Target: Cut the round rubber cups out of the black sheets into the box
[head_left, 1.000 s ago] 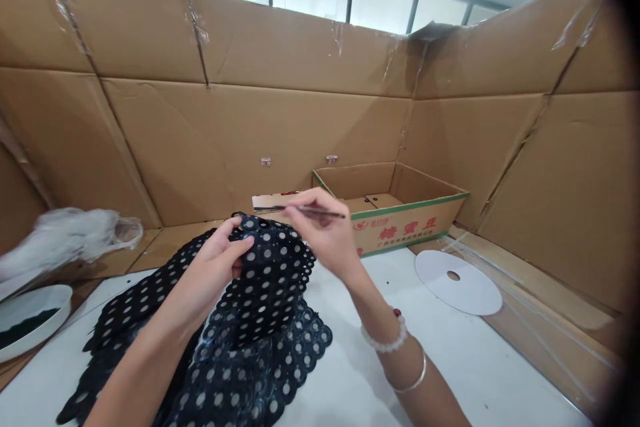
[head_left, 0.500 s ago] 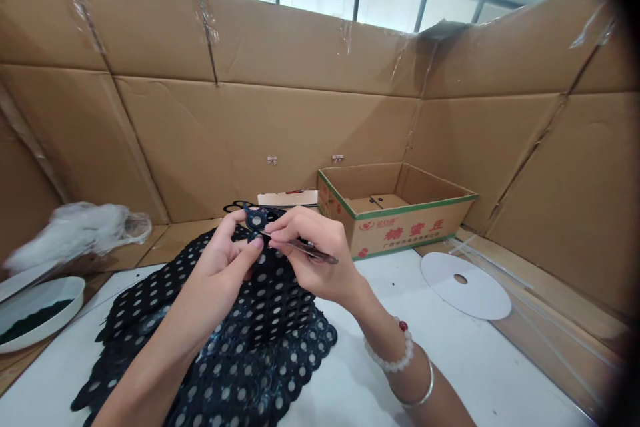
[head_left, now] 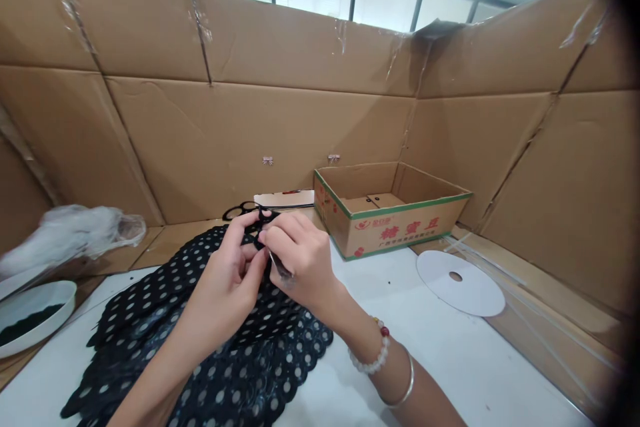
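My left hand pinches a raised edge of the dark fabric, which has pale round dots and a scalloped border. The rest of the fabric spreads over the table beneath my forearms. Close against the left fingertips, my right hand is closed around a slim metal tool that looks like tweezers. The tool's back end shows below the fingers, slightly blurred; its tip is hidden at the fabric. Just behind the hands lie black-handled scissors, partly covered.
A cardboard box with green edging stands at the back right. Before it lies a white disc with a centre hole. At left are a white bowl holding dark material and a clear plastic bag. Cardboard walls enclose the table.
My right hand has turned and moved left, closer to my left fingers. The tool now points more steeply, and the dotted piece between the fingers is mostly covered. The view has shifted slightly.
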